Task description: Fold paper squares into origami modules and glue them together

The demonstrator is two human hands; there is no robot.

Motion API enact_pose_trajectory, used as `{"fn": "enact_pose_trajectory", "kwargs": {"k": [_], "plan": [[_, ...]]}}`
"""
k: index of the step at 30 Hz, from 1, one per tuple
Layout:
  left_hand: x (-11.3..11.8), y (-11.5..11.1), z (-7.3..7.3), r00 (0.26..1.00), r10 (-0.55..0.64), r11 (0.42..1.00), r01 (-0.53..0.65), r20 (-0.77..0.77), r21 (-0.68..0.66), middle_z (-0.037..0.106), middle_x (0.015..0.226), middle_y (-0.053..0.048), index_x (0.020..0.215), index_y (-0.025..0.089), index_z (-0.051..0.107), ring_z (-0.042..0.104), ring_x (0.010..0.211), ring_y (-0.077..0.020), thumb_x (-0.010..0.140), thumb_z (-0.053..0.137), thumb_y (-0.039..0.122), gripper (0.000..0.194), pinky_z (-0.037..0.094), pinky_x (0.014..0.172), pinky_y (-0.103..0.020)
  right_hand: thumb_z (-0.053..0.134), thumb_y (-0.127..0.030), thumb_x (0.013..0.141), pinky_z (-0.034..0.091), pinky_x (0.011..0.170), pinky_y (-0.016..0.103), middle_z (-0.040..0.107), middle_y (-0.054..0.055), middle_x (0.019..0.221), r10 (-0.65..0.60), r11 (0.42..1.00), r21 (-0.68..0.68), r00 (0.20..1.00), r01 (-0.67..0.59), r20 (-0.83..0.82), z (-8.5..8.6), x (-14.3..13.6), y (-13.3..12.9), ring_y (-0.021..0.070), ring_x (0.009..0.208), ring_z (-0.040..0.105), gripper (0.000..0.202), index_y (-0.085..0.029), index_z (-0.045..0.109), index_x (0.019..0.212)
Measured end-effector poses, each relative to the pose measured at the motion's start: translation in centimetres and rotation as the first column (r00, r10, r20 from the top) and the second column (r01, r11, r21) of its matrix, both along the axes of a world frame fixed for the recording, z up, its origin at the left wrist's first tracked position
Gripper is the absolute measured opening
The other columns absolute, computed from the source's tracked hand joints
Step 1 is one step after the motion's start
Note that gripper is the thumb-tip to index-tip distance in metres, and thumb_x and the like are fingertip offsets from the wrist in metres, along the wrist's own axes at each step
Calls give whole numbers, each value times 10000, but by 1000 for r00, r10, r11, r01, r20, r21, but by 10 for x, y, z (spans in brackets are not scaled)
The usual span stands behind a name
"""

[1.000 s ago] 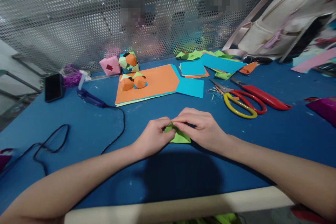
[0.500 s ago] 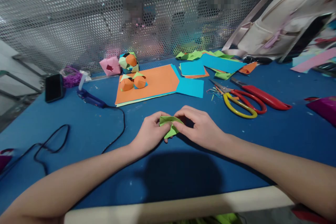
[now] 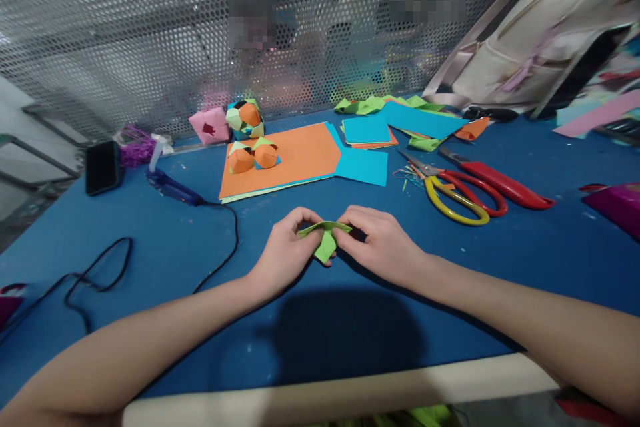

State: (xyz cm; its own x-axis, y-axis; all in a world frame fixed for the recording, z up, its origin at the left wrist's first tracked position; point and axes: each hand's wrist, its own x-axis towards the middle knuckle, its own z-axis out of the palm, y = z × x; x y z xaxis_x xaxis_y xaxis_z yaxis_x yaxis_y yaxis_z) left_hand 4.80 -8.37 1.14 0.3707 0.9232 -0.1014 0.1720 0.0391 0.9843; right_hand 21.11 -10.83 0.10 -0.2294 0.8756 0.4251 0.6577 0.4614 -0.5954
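A small green folded paper is held between both hands above the blue table. My left hand pinches its left side, thumb on the near face and fingers behind. The right side is gripped the same way by my right hand. Beyond the hands lie orange sheets over blue and pale green ones, with two small folded orange and green pieces on top. Blue paper squares lie to the right of them.
Yellow- and red-handled scissors and a red-handled cutter lie right. At left are a blue glue gun with its cord and a black phone. A pale bag stands at back right; people show behind the mesh panel.
The green paper has changed shape: its upper edge now spreads wider between the fingers and a narrower flap points down. Both hands have shifted only slightly.
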Motion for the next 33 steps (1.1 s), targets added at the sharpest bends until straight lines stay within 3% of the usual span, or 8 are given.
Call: {"fn": "enact_pose_trajectory", "kwargs": {"k": [3,5,12,18,23,28,33], "plan": [[-1,-1,-1,991,48,984,-26,-124,176,601,666,46,761,173,572,585,602,-92,748,558,176,19,466,572,-194,492,-201,847,338,589,245,509,-9,615,-15,1000,12,1000,15,-14,0,-1,0,108,579,464,212,-179,504,637],[-2,-1,-1,987,69,976,-36,-145,213,591,658,52,755,174,579,559,598,-79,742,560,167,24,439,563,-178,494,-208,842,332,594,245,508,-9,616,-18,1000,14,1000,18,-19,1,-1,-1,109,584,463,205,-180,502,640],[-2,1,0,994,97,984,-88,-48,155,571,628,52,762,172,556,539,579,-86,749,569,204,37,422,556,-191,497,-252,836,299,596,254,483,-22,608,-38,998,-45,996,41,82,-2,-4,-1,110,572,425,229,-190,439,623],[-1,-1,2,991,62,982,-40,-115,186,571,701,39,824,170,555,531,647,-98,749,582,230,100,428,610,-207,481,-238,814,294,576,254,448,-24,589,-62,994,-91,997,65,38,-1,-2,1,114,570,421,230,-199,385,609],[-2,-3,5,996,95,972,-93,1,218,568,809,23,895,172,535,554,721,-101,734,585,218,175,451,648,-210,479,-244,780,277,542,251,453,-25,581,-103,975,-200,995,102,4,5,1,3,111,550,413,213,-201,380,597],[-3,-2,1,994,106,978,-99,-29,182,530,594,65,771,179,493,545,524,-84,797,552,262,105,423,551,-209,477,-262,782,267,535,249,443,-32,573,-119,974,-197,993,114,-11,8,2,3,104,543,387,241,-202,352,584],[-2,0,-1,993,119,988,-119,4,99,575,550,65,766,174,477,594,499,-93,804,559,258,123,438,549,-206,498,-326,798,253,521,243,448,-37,575,-120,973,-198,993,121,17,8,2,3,100,532,374,280,-202,347,598]]}}
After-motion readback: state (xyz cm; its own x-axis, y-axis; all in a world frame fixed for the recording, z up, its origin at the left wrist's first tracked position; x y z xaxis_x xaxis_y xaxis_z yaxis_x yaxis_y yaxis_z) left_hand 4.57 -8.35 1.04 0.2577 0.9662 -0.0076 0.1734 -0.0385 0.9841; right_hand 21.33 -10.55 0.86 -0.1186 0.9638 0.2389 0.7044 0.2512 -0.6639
